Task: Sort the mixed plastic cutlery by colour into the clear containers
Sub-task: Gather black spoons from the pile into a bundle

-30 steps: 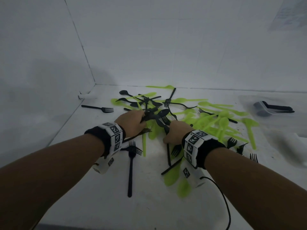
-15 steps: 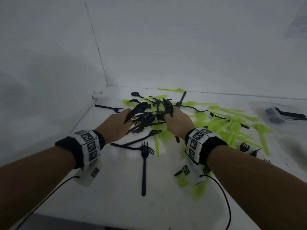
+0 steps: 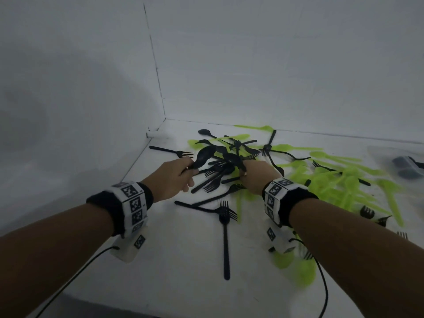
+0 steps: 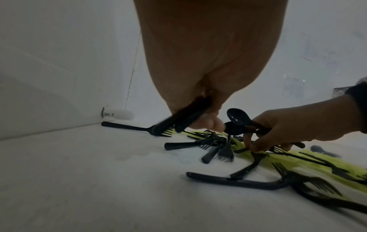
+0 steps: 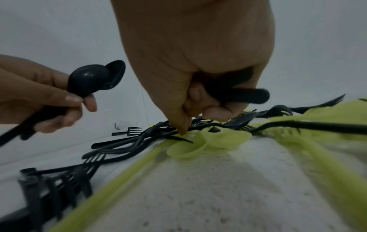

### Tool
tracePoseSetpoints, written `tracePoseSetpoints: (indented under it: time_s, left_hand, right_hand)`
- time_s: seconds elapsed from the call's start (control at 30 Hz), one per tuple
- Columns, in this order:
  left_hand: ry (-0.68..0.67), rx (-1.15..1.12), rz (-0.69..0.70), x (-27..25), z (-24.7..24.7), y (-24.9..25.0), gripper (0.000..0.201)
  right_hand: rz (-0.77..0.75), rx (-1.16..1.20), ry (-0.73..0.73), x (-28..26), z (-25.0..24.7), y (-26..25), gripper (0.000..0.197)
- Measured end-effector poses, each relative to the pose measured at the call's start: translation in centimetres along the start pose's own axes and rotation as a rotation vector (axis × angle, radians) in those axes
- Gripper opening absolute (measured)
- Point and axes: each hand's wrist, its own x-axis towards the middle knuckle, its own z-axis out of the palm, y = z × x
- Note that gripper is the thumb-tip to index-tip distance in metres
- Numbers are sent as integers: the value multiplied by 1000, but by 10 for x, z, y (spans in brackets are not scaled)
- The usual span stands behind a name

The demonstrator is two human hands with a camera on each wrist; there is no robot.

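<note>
Over the white counter [image 3: 160,271], a person's left hand [image 3: 171,179] grips a bunch of black spoons [image 3: 202,157] by the handles, while the right hand [image 3: 257,177] curls round more black cutlery [image 5: 244,94] and reaches a fingertip [image 5: 183,130] down into the mixed pile [image 3: 229,171]. Green spoons [image 3: 339,180] lie tangled beneath and to the right. Lifting straight up, keeping only black pieces in each fist, looks the clean way to do it; green handles could snag. A clear container [image 3: 408,166] holding black pieces waits at the far right.
</note>
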Motion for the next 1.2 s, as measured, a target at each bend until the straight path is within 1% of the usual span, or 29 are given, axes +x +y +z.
tracePoseSetpoints:
  time_s: [0.1,0.17,0.23,0.3,0.37,0.43,0.57,0.6,0.67,0.8,0.87,0.93,1.0,1.07,1.13,1.2]
  left_hand:
    - [30,121,23,8,-1,-2,22]
    - [33,117,15,15,1,-3,26]
    - [24,37,-1,22,3,-3,23]
    - [38,18,7,29,7,-2,22]
    - [67,103,47,37,12,-1,22]
    - [71,194,68,43,18,0,22]
    - [-20,361,45,54,30,-2,32]
    - [-42,390,37,56,32,-4,34]
    - [-67,402,12,56,34,-4,33]
    - [-86,404,-45,52,31,5,32]
    - [-87,342,-76,48,29,11,31]
    - [-117,294,-127,44,25,18,29]
    - [-160,308,-192,40,20,26,22]
    - [-159,284,-251,36,14,31,12]
    - [-143,218,-279,33,10,34,14]
    - [-133,159,-282,30,8,39,15]
  right_hand:
    - [-20,-46,6,1,1,3,10]
    - [-30,-27,44,1,1,6,16]
    - [-27,6,121,-2,-1,8,23]
    - [-9,29,229,-5,-6,10,24]
    - [1,71,323,-9,-13,12,20]
    - [9,139,376,-13,-20,12,16]
    - [-2,383,425,-12,-22,15,21]
    - [-19,409,416,-9,-21,17,18]
    - [-44,448,347,-1,-17,21,13]
    - [-14,453,200,16,-12,27,36]
    - [15,389,157,24,-14,30,31]
    - [27,328,128,32,-19,34,23]
    - [28,306,119,39,-23,38,24]
    - [23,325,117,43,-25,40,26]
    - [14,338,117,46,-27,42,27]
    - [-2,338,81,49,-27,44,24]
